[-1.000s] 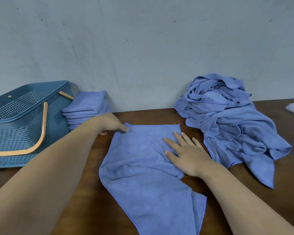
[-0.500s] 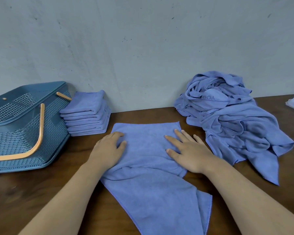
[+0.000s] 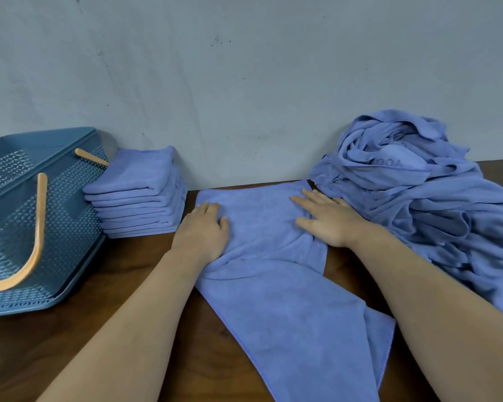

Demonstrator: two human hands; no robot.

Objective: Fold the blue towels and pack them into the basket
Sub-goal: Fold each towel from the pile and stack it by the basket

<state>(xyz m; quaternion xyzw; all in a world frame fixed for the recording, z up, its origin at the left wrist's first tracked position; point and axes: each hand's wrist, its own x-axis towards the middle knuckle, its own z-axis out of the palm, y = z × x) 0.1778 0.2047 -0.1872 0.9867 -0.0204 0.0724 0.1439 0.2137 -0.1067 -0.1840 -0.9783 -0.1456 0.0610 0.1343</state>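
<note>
A blue towel (image 3: 276, 288) lies spread on the dark wooden table (image 3: 55, 343), its near end trailing toward me in a loose fold. My left hand (image 3: 204, 232) rests flat on its left part, fingers relaxed. My right hand (image 3: 325, 220) presses flat on its right part with fingers straight and spread. A stack of several folded blue towels (image 3: 137, 195) stands at the back left, against the blue plastic basket (image 3: 18, 216) with orange handles, which lies tipped on its side. A heap of unfolded blue towels (image 3: 413, 198) sits at the back right.
A grey wall runs along the table's far edge, just behind the stack and the heap. The heap spills forward along the right side, close to my right forearm. Bare wood shows in front of the basket.
My left hand drew back from the towel's far left corner and now lies flat on its left part. My right hand stayed pressed on the towel. The view dipped slightly.
</note>
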